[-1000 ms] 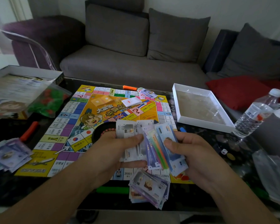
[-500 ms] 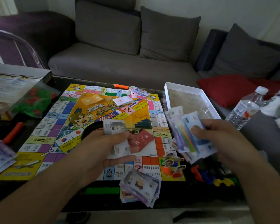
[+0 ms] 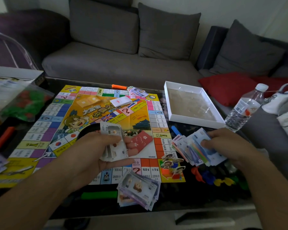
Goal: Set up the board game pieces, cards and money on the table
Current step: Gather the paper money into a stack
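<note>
your left hand (image 3: 98,151) grips a stack of white cards (image 3: 114,143) over the near part of the game board (image 3: 90,117). your right hand (image 3: 229,145) pinches a fan of coloured play money (image 3: 194,150) low over the dark table (image 3: 198,196), just beside the board's right edge. a purple money pile (image 3: 138,188) lies at the board's near edge, and a red card (image 3: 141,141) lies on the board beside your left fingertips. coloured plastic pawns (image 3: 213,176) sit under your right wrist.
</note>
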`<state>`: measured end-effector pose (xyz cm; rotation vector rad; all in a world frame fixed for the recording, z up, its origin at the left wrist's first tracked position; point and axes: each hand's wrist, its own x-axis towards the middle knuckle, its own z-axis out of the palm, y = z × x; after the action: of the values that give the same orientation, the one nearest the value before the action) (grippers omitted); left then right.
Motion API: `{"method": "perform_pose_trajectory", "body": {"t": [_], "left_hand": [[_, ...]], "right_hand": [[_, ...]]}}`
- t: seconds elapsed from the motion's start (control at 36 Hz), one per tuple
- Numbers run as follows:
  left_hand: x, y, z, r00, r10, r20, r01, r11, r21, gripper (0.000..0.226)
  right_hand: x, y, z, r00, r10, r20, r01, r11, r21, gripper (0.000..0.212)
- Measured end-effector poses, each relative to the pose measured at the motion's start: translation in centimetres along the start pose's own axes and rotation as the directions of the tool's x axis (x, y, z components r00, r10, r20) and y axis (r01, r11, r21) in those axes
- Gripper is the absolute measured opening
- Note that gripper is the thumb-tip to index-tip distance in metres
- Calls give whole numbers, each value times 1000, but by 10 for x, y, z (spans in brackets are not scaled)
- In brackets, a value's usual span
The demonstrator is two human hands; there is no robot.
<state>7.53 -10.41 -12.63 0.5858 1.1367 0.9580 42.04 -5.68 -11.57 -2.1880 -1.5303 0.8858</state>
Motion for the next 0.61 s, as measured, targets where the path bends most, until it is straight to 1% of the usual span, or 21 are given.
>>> {"method": "perform_pose_trajectory", "body": {"t": [0.03,0.08,0.11,0.17,0.22,0.31,0.36,0.42,0.5,0.61], "left_hand": [[-1,0,0,1000,11,9,-11,1000,6,21],[-4,-1,0,999,41,27,-42,999,31,21],[-6,-1,1,998,56,33,-58,997,45,19],[-10,-1,2,996,87,25,-88,994,65,17],[-11,-1,3,994,111,14,-112,990,81,16],[-11,-2,3,991,128,29,-130,986,107,13],[-10,-3,1,990,127,56,-133,985,106,13],[-8,-6,0,987,142,74,-149,982,115,14],[-6,-6,-1,985,153,84,-164,978,131,16],[-6,1,-3,992,77,97,-79,997,19,26]], "right_hand": [[-5,-2,-1,1000,-25,0,25,998,50,13],[-16,-10,-1,996,-91,25,83,969,232,14],[-23,-15,1,991,-130,35,109,931,349,17],[-39,-30,8,976,-211,58,144,817,558,21],[-55,-45,21,952,-294,84,163,721,673,25],[-72,-63,51,908,-396,139,183,671,718,32],[-78,-71,72,891,-418,176,187,692,698,29],[-82,-77,89,881,-422,216,188,730,657,25],[-85,-81,100,873,-422,245,184,750,635,30],[-84,-85,103,879,-411,242,156,728,667,33]]}}
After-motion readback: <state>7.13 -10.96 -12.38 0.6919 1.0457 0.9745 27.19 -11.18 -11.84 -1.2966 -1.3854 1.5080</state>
